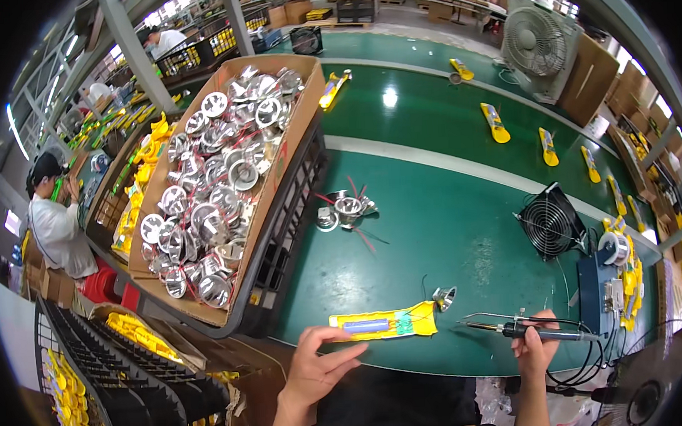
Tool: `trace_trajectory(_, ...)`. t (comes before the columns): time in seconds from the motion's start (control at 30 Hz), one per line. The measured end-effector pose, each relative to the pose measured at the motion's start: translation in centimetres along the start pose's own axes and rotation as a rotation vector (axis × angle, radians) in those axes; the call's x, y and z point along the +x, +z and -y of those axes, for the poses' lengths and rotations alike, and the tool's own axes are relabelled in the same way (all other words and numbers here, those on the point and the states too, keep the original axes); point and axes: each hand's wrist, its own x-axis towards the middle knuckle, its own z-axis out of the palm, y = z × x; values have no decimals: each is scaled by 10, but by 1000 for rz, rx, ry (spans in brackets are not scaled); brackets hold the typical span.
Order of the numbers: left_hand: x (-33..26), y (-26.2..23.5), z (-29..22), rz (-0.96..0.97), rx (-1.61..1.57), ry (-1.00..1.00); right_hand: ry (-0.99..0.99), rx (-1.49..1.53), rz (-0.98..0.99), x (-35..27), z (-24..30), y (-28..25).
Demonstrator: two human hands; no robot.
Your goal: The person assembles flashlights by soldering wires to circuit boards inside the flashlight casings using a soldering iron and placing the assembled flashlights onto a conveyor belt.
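My right hand (pixel 534 343) is closed around a soldering iron (pixel 509 328) with a thin metal feed tube along it. The iron's tip points left, toward a small silver reflector cup (pixel 444 298). That cup sits at the right end of a yellow flashlight housing (pixel 425 322), joined to it by a thin wire. In the housing lie a blue-purple battery cell (pixel 366 326) and a green circuit board (pixel 404 322). My left hand (pixel 318 368) is open, fingers stretched apart, one fingertip at the housing's left end; whether it presses on it I cannot tell.
A cardboard box (pixel 313 91) heaped with reflector cups stands at left on a black crate. Several loose reflectors (pixel 348 206) lie on the green table (pixel 426 224). A black fan (pixel 550 221) and blue solder-wire feeder (pixel 598 284) stand right. Yellow housings (pixel 495 122) lie on the far belt.
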Motion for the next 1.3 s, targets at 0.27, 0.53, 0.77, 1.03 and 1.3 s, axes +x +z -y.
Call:
trace_trajectory(0.27, 25, 40, 4, -130, -186, 84, 56, -24, 54, -7, 2, 15)
trace_trajectory(0.53, 28, 48, 4, -82, -16, 149, 99, -239, 64, -18, -14, 19)
trace_trajectory(0.77, 35, 48, 6, -4, 5, 100, 88, -162, 98, -12, -27, 26)
trace_trajectory(1.03, 42, 42, 2, 114, 7, 35, 144, -69, 171, 0, -28, 35)
trace_trajectory(1.3, 47, 38, 3, 215, 34, 16, 122, -17, 205, 3, -32, 38)
